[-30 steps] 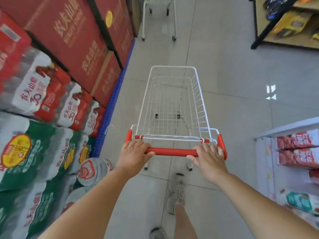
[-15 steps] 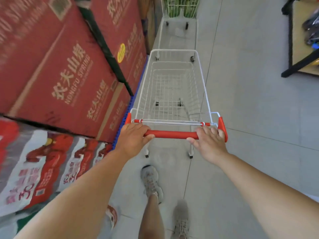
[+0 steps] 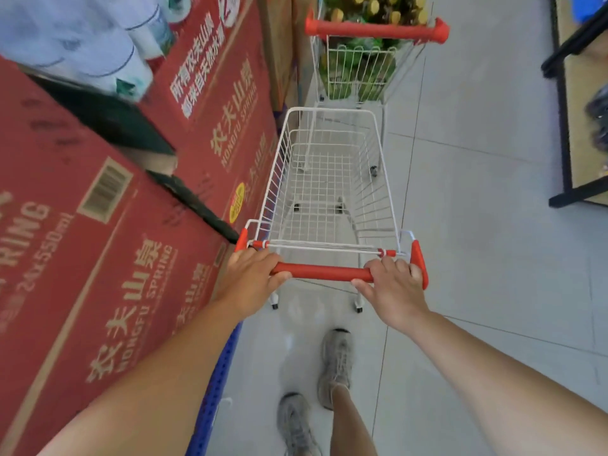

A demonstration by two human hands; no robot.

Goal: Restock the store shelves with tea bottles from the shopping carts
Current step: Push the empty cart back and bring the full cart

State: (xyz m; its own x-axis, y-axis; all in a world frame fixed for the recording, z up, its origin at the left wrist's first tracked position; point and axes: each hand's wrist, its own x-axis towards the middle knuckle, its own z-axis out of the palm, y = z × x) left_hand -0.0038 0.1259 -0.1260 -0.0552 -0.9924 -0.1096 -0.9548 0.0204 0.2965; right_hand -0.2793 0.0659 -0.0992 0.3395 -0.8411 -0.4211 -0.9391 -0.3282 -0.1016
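An empty white wire shopping cart (image 3: 383, 179) stands in front of me on the grey floor. Its red handle bar (image 3: 324, 272) is gripped by my left hand (image 3: 251, 278) at the left end and by my right hand (image 3: 393, 286) at the right end. Straight ahead stands a second cart (image 3: 411, 55) with a red handle (image 3: 375, 30), loaded with tea bottles (image 3: 362, 65) that have green labels and yellow caps. The front of my cart is close behind that loaded cart.
Stacked red Nongfu Spring cartons (image 3: 98, 245) on a blue pallet edge (image 3: 214, 383) line the left side, close to the cart. Packs of water bottles (image 3: 85, 37) lie on top. A black-framed low display stand (image 3: 572, 103) sits at the right. My feet show below.
I have pushed the empty cart forward along the aisle. The loaded cart ahead has come much closer and the shrink-wrapped packs on the left have passed out of view.
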